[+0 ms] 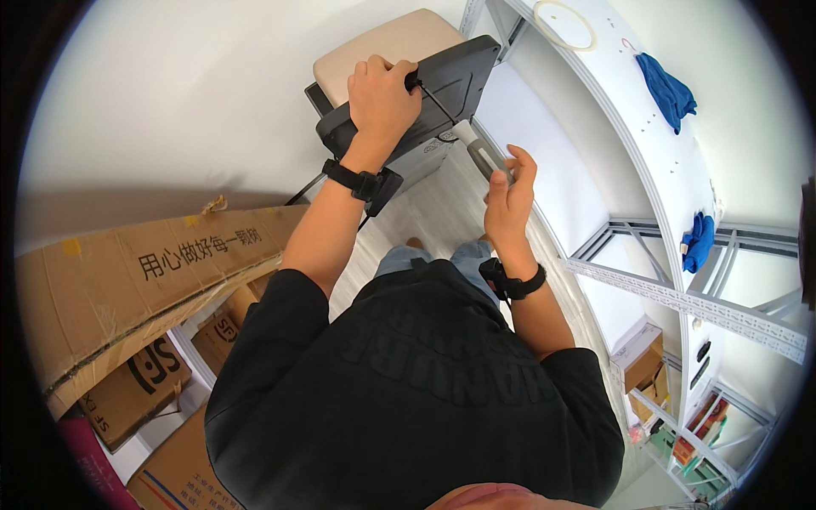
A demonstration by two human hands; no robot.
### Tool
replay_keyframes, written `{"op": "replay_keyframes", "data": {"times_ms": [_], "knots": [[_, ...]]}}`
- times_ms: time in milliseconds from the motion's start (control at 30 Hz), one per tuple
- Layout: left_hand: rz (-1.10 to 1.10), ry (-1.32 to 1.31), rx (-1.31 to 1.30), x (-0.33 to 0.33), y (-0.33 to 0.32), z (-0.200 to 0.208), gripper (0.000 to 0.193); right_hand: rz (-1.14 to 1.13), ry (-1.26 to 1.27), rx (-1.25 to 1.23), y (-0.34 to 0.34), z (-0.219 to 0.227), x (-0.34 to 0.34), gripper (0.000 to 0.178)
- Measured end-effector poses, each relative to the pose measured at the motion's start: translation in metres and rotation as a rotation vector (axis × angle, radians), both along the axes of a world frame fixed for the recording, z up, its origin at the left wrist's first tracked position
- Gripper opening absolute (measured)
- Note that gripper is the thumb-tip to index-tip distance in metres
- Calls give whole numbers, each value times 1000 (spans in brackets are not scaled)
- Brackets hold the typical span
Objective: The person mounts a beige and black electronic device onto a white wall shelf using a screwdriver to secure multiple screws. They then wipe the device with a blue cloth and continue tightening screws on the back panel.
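My left hand [382, 93] was clenched on the dark chair base [442, 81], upturned against the beige seat [382, 42]. My right hand [508, 191] gripped the screwdriver [476, 144], its shaft slanting up-left toward my left hand.

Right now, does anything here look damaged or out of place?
Yes. The big cardboard box on the left has a torn, frayed top edge with peeling tape, and it leans askew over smaller boxes. The chair lies tipped, its dark underside up.
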State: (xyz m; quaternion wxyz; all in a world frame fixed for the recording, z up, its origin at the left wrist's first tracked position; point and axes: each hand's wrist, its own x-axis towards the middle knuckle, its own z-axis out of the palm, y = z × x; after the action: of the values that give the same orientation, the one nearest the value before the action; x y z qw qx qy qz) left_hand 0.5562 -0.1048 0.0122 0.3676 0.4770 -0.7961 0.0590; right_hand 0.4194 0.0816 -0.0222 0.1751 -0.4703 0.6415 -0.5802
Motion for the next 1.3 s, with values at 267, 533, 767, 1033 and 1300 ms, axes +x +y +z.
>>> {"op": "replay_keyframes", "data": {"times_ms": [267,533,767,1033,1300], "knots": [[-5,18,47,0,2,3,28,-3,96,-79,4,-11,-6,41],[9,13,61,-1,5,2,28,-62,71,37,-3,-1,-10,33],[7,17,65,0,-1,2,29,-67,255,-85,1,13,2,29],[6,29,47,0,0,-1,28,-112,261,84,-3,18,-6,30],[7,1,23,1,3,4,30,-142,226,-120,-8,4,-1,38]]}}
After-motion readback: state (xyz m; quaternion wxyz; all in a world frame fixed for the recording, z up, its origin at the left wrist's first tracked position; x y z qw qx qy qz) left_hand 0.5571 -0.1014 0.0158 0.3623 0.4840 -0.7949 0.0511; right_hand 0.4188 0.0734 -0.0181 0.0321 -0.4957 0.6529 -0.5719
